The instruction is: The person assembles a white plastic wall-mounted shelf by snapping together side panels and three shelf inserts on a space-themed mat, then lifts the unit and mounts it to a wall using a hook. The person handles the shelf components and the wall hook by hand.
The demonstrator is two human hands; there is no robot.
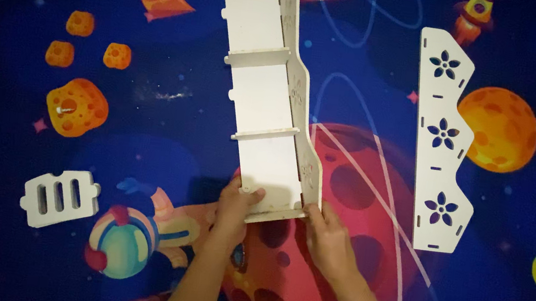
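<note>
Nearest, the left hand [235, 202] and right hand [324, 234] each close their grip on the bottom end of the white shelf frame [266, 103], lying on the space-patterned mat [154, 90]. It looks light, stiff and thin-edged, best held by its panels. Farther right lies a loose flower-cut side panel [443, 140]; left, a small slotted piece [59, 198].

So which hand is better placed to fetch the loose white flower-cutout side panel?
Probably the right hand: the white flower-cutout side panel lies on its side, while the left hand grips the half-built white wooden shelf.
</note>
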